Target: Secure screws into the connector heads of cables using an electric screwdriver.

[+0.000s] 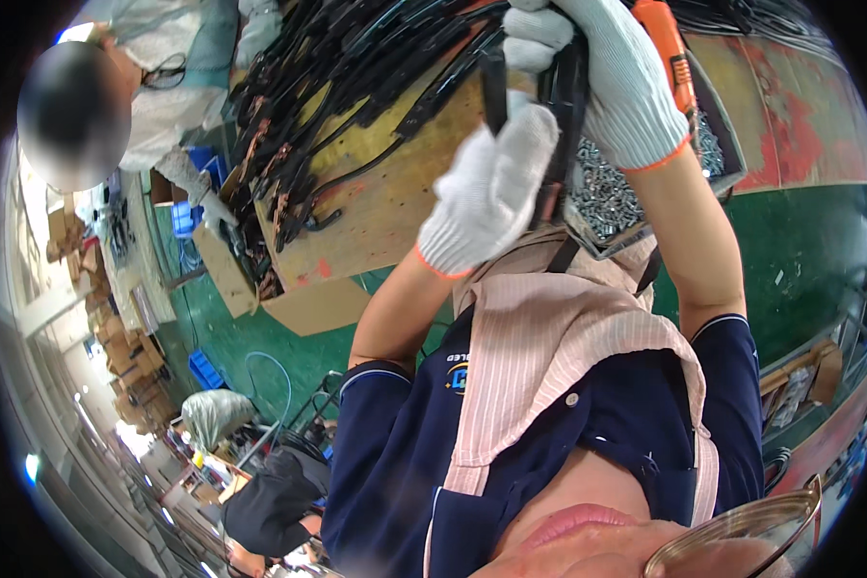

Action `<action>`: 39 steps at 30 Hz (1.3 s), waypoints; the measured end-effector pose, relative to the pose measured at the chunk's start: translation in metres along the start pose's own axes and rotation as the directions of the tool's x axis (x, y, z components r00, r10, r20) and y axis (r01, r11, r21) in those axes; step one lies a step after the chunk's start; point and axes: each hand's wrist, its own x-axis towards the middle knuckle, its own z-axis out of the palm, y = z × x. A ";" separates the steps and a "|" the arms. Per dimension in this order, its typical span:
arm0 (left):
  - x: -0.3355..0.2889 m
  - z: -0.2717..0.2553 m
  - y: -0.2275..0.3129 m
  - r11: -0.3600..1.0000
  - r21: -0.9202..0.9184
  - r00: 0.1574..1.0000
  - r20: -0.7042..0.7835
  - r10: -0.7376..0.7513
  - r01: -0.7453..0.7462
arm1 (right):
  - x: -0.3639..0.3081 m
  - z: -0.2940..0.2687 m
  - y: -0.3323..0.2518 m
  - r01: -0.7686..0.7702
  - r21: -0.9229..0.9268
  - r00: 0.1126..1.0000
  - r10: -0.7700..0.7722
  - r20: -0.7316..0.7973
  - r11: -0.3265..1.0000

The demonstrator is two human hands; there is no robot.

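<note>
Both my hands wear white knitted gloves with orange cuffs. My right hand is closed, its fingers wrapped round a thick black cable piece upright over the table's near edge. A copper-coloured end shows at the bottom of that piece. Just left of it, my left hand is closed and slightly blurred, with a dark strip of the cable running into its grip. Beside my right wrist lies an orange handheld tool, partly hidden by the glove.
A box of small metal screws stands at the table's near edge. Many black cables with copper ends lie heaped across the worn wooden table. Another person works at the far left beside an open carton. The floor is green.
</note>
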 end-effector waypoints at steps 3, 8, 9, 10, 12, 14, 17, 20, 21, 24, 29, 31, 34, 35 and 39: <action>0.023 0.005 0.011 0.835 0.088 0.828 -0.109 0.550 -0.543 | 0.002 -0.009 0.001 0.057 0.127 0.998 -0.052 -0.041 0.990; 0.015 0.023 0.029 0.529 0.639 0.660 -0.042 0.750 -0.559 | 0.003 -0.014 0.002 0.134 0.242 0.987 -0.106 -0.123 0.961; 0.013 0.029 0.035 0.364 0.737 0.595 0.064 0.801 -0.569 | 0.002 -0.012 -0.002 0.124 0.159 0.985 -0.102 -0.141 0.979; 0.014 0.024 0.029 0.361 0.737 0.596 0.069 0.800 -0.571 | 0.001 -0.010 -0.006 0.128 0.164 0.984 -0.105 -0.143 0.978; 0.026 0.005 0.011 0.411 0.667 0.566 0.019 0.824 -0.621 | 0.001 -0.004 -0.011 -0.018 0.106 0.995 0.028 -0.091 0.994; 0.037 0.006 0.011 0.285 0.640 0.410 0.051 0.911 -0.713 | 0.003 -0.010 0.000 -0.041 0.082 0.990 0.052 -0.133 0.996; 0.029 0.011 0.014 0.376 0.526 0.486 0.081 0.870 -0.762 | 0.019 -0.046 0.027 0.283 -0.074 0.959 -0.280 0.053 0.956; 0.028 0.006 0.005 0.283 0.594 0.432 0.122 0.894 -0.753 | 0.021 -0.054 0.023 0.681 -0.678 0.700 -0.519 0.491 0.277; 0.030 0.003 -0.003 0.291 0.561 0.416 0.107 0.903 -0.775 | 0.020 -0.054 0.021 0.672 -0.688 0.705 -0.519 0.483 0.274; 0.033 -0.004 -0.023 0.288 0.707 0.531 0.145 0.835 -0.646 | 0.010 -0.005 -0.006 0.170 -0.084 0.973 -0.181 -0.143 0.982; 0.029 0.024 -0.022 0.912 0.218 0.918 -0.118 0.378 -0.348 | 0.005 -0.007 -0.014 0.146 -0.546 0.940 -0.287 -0.182 0.825; 0.031 0.018 -0.013 0.993 0.099 0.998 0.009 -0.058 0.057 | -0.007 -0.005 -0.033 -0.065 -0.891 0.961 -0.211 -0.177 0.450; 0.027 0.004 -0.019 0.921 -0.386 0.990 -0.106 -0.096 0.048 | -0.030 -0.064 -0.026 0.246 -0.960 0.756 -0.594 0.275 -0.132; 0.029 -0.001 -0.022 0.826 -0.563 0.982 -0.169 -0.089 -0.022 | -0.039 -0.082 -0.025 0.238 -0.961 0.760 -0.590 0.275 -0.141; 0.036 -0.046 -0.041 0.593 -0.800 0.994 0.043 -0.095 0.092 | -0.063 -0.107 -0.019 -0.323 -0.901 0.787 -0.611 -0.086 -0.290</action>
